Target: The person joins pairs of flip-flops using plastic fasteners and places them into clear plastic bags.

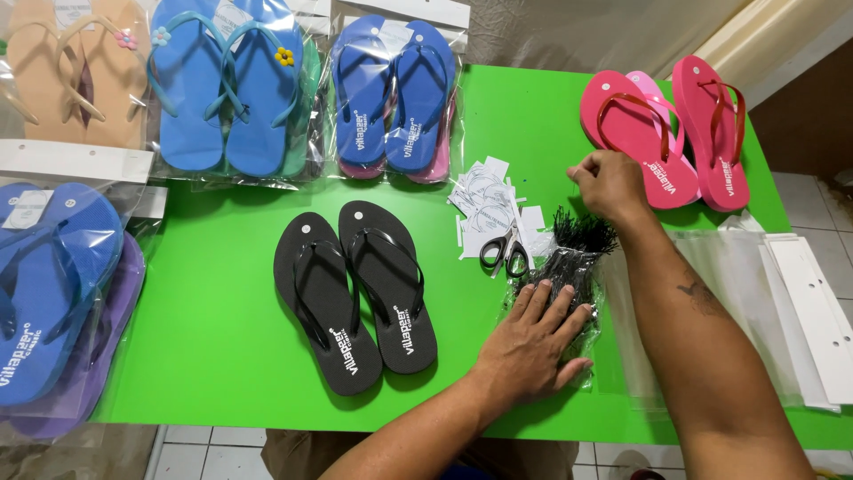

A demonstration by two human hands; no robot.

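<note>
Green tabletop (222, 347) runs under everything I see. Nearest me, my left hand (533, 342) lies flat with fingers spread, pressing down on a clear bag of black plastic tag fasteners (569, 267). I judge that holding the bag still like this is the way to do it well: steady weight near the closed end, so one strand comes free at the open end without dragging the bundle. To the left lies one pair of black flip-flops (355, 298), unpacked, soles down. Just beyond the bag sit one pair of scissors (505, 252) and a loose heap of small white paper tags (487, 203), too overlapped to count. Farther right, my right hand (609, 182) is closed in a pinch, fingertips together on something too small to make out, beside red and pink flip-flops (662, 147); I count three soles there. At the right edge lie clear bags with white header cards (813, 307). Along the far and left sides, bagged flip-flops (227, 89) are stacked, at least four packs.
</note>
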